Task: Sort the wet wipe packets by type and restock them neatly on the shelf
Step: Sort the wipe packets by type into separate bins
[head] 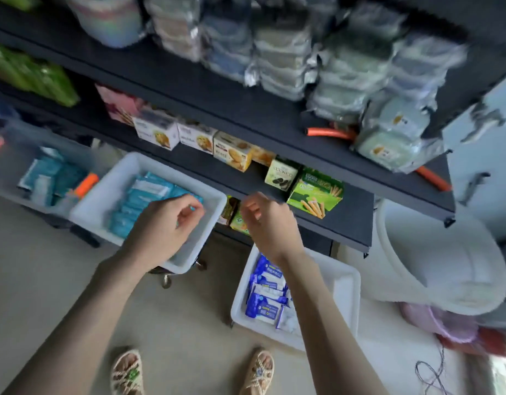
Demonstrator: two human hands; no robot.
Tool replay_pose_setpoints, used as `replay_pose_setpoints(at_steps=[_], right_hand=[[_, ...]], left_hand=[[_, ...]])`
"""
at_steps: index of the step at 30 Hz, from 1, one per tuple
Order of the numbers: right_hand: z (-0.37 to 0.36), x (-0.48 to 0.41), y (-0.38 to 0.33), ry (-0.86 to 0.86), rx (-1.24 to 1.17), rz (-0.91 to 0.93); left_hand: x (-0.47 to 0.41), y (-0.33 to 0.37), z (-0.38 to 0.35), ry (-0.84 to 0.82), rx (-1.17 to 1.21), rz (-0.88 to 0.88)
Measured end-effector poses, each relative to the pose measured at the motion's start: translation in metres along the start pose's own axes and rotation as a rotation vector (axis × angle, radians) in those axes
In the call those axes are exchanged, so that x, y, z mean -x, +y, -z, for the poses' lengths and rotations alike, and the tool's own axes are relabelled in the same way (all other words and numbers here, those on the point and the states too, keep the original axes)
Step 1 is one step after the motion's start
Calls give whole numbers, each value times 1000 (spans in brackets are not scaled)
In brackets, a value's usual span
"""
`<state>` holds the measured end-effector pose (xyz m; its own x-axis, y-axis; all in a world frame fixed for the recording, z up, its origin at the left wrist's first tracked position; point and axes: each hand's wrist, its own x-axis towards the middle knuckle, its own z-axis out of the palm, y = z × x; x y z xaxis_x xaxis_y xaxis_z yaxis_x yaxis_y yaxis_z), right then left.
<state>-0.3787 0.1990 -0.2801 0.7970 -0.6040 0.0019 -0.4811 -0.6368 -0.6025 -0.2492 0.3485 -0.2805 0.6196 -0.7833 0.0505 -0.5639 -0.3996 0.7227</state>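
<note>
My left hand (pixel 166 223), loosely curled and empty, over teal packets (pixel 140 195) in the left bin (pixel 103 186); my right hand (pixel 270 223), curled and empty, above blue packets (pixel 264 297) in the right bin (pixel 340 283).

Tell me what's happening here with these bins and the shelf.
A person stands at a dark shelf unit, sorting wipe packets. The left hand hovers over a white bin of teal packets; the right hand is raised near the shelf edge, above a second white bin of blue packets on the floor. Neither hand seems to hold a packet. Pale wipe packs are stacked on the upper shelf, biscuit boxes on the one below.
</note>
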Motion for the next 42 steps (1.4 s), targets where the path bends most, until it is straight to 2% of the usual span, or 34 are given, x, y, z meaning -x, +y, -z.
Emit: replay_pose_setpoints(at_steps=[4, 7, 9, 15, 19, 30, 35, 42], right_hand=[[-9, -7, -133, 90, -35, 127], [-47, -8, -219, 162, -74, 182], [-83, -5, -266, 126, -109, 193], [-170, -10, -374, 7, -140, 205], [-210, -42, -415, -49, -179, 223], [-350, -187, -479, -103, -189, 3], [-400, -248, -515, -184, -205, -14], [-476, -320, -537, -242, -186, -222]], left_hand=[[27, -22, 129, 147, -31, -33], [54, -61, 218, 207, -39, -99], [77, -98, 263, 236, -28, -110], [117, -188, 346, 262, 22, 13], [97, -235, 382, 258, 14, 59], [-15, -397, 463, 18, -90, 135], [-64, -457, 504, -4, -46, 194], [-124, -562, 518, -187, 21, 258]])
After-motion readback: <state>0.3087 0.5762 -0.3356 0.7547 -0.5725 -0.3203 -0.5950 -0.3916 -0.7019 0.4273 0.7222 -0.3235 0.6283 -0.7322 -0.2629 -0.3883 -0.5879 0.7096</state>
